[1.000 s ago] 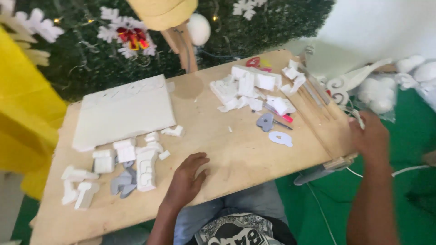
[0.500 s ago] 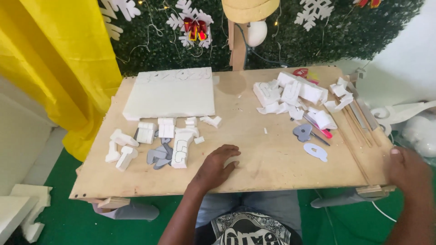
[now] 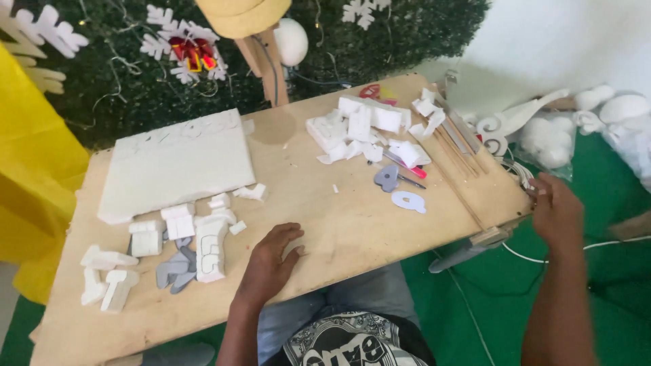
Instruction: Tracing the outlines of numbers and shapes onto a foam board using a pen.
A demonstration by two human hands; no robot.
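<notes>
Foam cut-outs (image 3: 203, 247) heaped left, more (image 3: 366, 132) far right; foam slab (image 3: 176, 163) largely whole. Left hand (image 3: 271, 261) flat, empty on counter (image 3: 352, 224); right hand (image 3: 556, 207) pinching white cord (image 3: 525, 177) at edge.

I see the wooden board (image 3: 325, 224) lying flat, pale and bare at its near edge. A thin white cable (image 3: 522, 173) hangs off its right corner, touching the edge, curling downward.

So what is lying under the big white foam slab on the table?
The white foam slab rests flat on the wooden table; only bare wood shows around it. Small white foam pieces lie beside its near edge, not under it. Anything beneath the slab is covered.
</notes>
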